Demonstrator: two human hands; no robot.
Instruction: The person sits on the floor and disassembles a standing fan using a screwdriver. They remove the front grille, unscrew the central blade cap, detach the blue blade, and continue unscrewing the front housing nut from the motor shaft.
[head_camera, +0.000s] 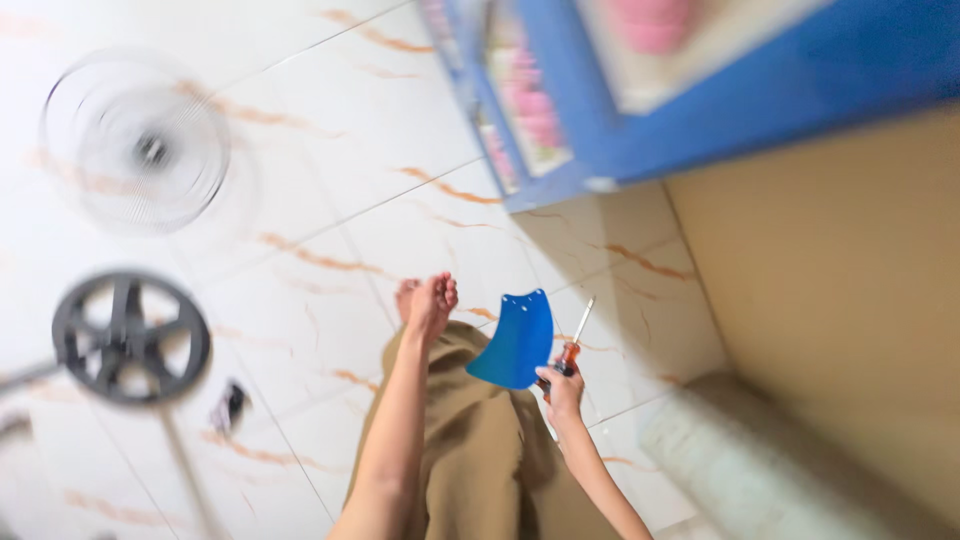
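Note:
My right hand (562, 392) is closed around a screwdriver (574, 340) with an orange-red handle, its metal shaft pointing up and away. The same hand also holds a blue plastic fan blade (514, 342) with small holes along its top edge. My left arm stretches forward over my brown-clad leg. My left hand (428, 303) lies at the far end of that leg above the floor tiles. It is blurred and nothing shows in it.
A round white wire fan guard (135, 140) lies on the tiled floor at far left. A dark spoked fan frame (130, 336) on a pole lies below it, with a small dark object (228, 405) nearby. A blue shelf unit (640, 130), a beige wall (850, 290) and a pale roll (760, 465) are at right.

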